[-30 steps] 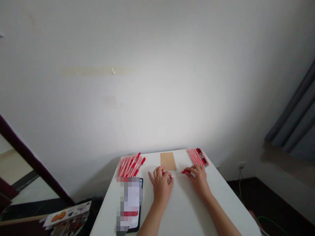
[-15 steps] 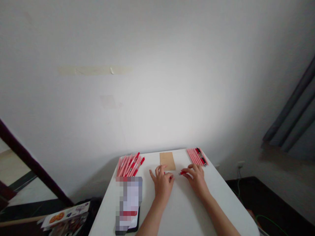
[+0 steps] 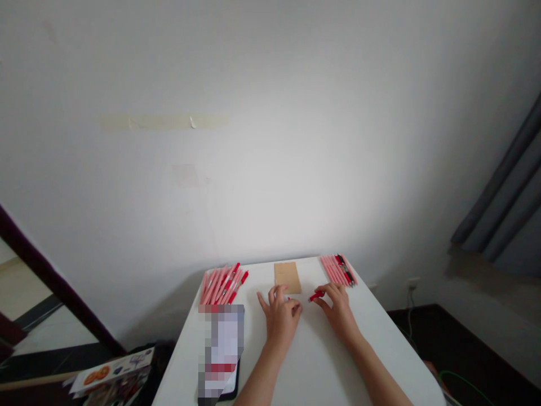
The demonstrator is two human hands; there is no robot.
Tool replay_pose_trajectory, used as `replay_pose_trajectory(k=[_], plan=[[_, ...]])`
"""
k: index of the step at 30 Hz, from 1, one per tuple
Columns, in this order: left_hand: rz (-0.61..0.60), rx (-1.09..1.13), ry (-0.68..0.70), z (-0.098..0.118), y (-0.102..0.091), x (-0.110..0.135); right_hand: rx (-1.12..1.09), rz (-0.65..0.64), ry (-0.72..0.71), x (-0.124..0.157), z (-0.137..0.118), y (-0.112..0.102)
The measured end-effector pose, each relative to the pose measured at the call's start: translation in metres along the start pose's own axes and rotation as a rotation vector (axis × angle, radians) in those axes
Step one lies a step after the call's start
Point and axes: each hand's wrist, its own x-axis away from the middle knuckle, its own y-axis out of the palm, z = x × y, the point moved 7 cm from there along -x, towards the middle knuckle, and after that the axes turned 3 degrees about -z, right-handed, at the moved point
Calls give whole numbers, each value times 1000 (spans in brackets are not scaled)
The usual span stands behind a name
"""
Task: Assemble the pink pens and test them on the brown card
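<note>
Over the middle of the white table, my left hand (image 3: 282, 311) has thumb and index finger pinched together, the other fingers raised. A small bit of red and white shows at its fingers, mostly hidden, so I cannot tell its kind. A short gap to the right, my right hand (image 3: 337, 307) is closed on a red pen part (image 3: 316, 295) with a greyish end pointing left. Just beyond my left hand lies a tan paper notepad (image 3: 288, 276). Behind my right hand is a row of pink, red and black pens (image 3: 337, 270).
A looser pile of pink and red pens (image 3: 222, 285) occupies the table's far left corner. In front of it lies a phone (image 3: 234, 389) with a blurred screen. The white table (image 3: 313, 361) meets the wall (image 3: 270, 169) at the back. A box (image 3: 114, 372) stands low at left.
My left fingertips have shifted slightly right. In my right hand the red pen part shows more of its length and is tilted a little differently.
</note>
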Motion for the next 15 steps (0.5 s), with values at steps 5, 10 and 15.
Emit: replay_pose_trajectory(k=[5, 10, 15], plan=[[-4, 9, -6, 0, -1, 0, 76, -6, -10, 1, 0, 1], [-2, 0, -2, -1, 0, 0, 156, 21, -11, 2, 1, 1], [4, 1, 0, -3, 2, 1, 112, 23, 17, 3, 7, 3]])
